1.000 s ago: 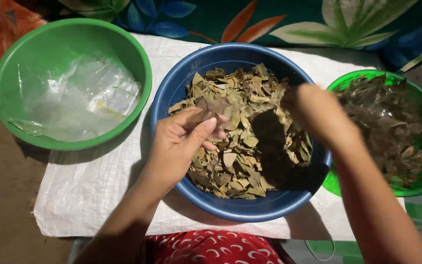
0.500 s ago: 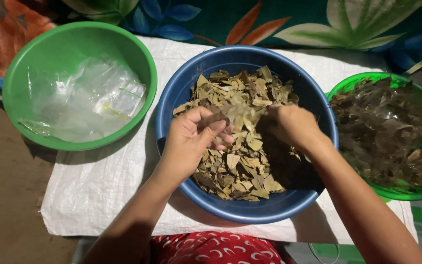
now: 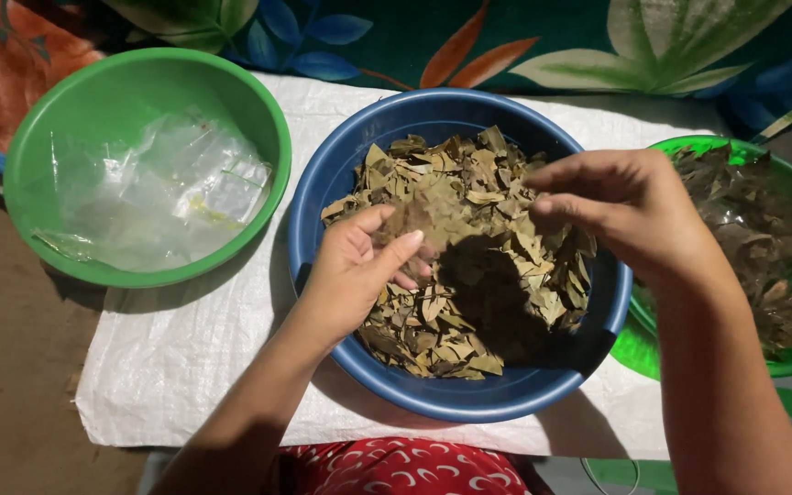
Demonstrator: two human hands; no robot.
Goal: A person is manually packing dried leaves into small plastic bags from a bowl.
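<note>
A blue bowl in the middle holds a heap of dry brown-green leaves. My left hand is over the bowl's left side, with thumb and fingers closed on a small bunch of dry leaves. My right hand hovers above the bowl's right side, close to its rim. Its fingers point left toward the bunch and lie loosely together, and I see nothing between them. The hand casts a dark shadow on the leaves below.
A green bowl at the left holds clear plastic bags. Another green bowl at the right holds darker leaves. All stand on a white woven sack over a floral cloth. Red patterned clothing is at the bottom.
My right hand came in to meet the left hand over the leaves, then drew back right and lifted. The left hand stays put, still holding leaves.
</note>
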